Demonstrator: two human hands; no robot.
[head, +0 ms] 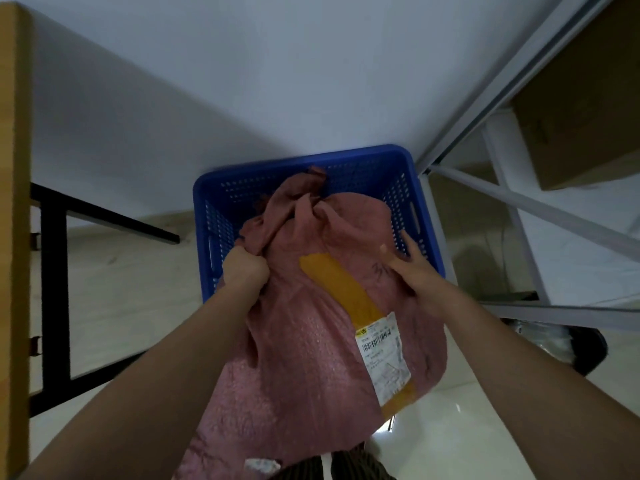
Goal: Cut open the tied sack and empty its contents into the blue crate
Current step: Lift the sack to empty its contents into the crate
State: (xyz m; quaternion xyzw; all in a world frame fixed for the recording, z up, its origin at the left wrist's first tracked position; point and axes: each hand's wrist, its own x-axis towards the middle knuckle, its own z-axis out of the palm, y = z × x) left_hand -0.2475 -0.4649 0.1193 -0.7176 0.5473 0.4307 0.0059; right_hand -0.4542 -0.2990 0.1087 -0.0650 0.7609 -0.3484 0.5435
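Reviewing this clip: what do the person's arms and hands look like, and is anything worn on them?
Both forearms are bare as far as the frame shows. No gloves, watch or rings are visible on the left hand or right hand. Striped dark clothing shows at the bottom edge.

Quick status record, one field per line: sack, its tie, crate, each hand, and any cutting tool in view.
sack: pink woven sack, top end leaning over the near rim of the crate, lower end outside it
tie: neck still knotted, not cut
label: white shipping label on orange tape
crate: blue crate, on the floor, contents hidden by the sack
left hand: grips sack fabric near the neck
right hand: fingers straight, resting on the sack
cutting tool: none visible
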